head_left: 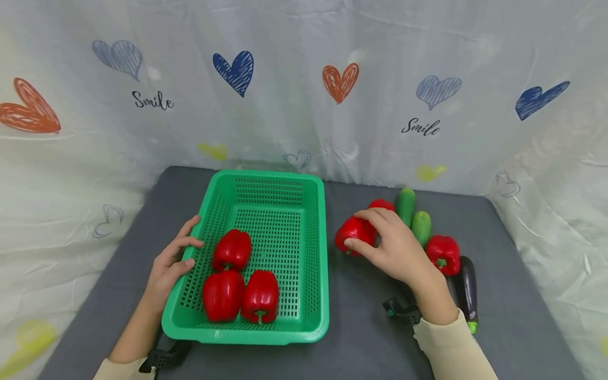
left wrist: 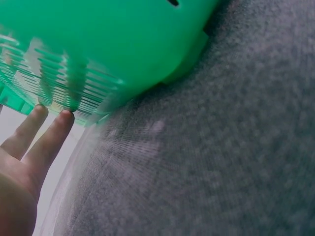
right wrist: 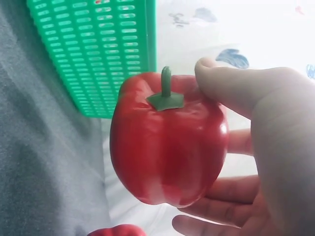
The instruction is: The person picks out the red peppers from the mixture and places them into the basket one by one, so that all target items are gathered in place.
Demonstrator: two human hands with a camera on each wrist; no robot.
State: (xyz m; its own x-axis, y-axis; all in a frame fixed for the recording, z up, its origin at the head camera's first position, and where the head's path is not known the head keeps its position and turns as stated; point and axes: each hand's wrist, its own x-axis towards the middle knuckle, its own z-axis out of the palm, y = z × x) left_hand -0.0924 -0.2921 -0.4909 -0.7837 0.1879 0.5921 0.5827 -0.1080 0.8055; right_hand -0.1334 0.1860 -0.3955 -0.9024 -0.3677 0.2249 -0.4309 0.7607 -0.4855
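My right hand (head_left: 391, 243) holds a red bell pepper (head_left: 353, 235) between thumb and fingers, just right of the green basket (head_left: 326, 295). In the right wrist view this bell pepper (right wrist: 167, 142) shows its green stem, with the thumb by the stem end and the fingers behind. My left hand (head_left: 168, 269) lies against the basket's left side. Its straight fingers (left wrist: 49, 140) touch the slotted outer wall in the left wrist view. Inside the basket, at its near left, sit three red bell peppers (head_left: 231, 250).
Behind the right hand, another red bell pepper (head_left: 381, 203) is partly hidden. Right of it lie two cucumbers (head_left: 406, 205), a further red bell pepper (head_left: 443, 254) and an eggplant (head_left: 467, 290) on the grey table (head_left: 361, 327). A printed white curtain (head_left: 294, 121) hangs behind.
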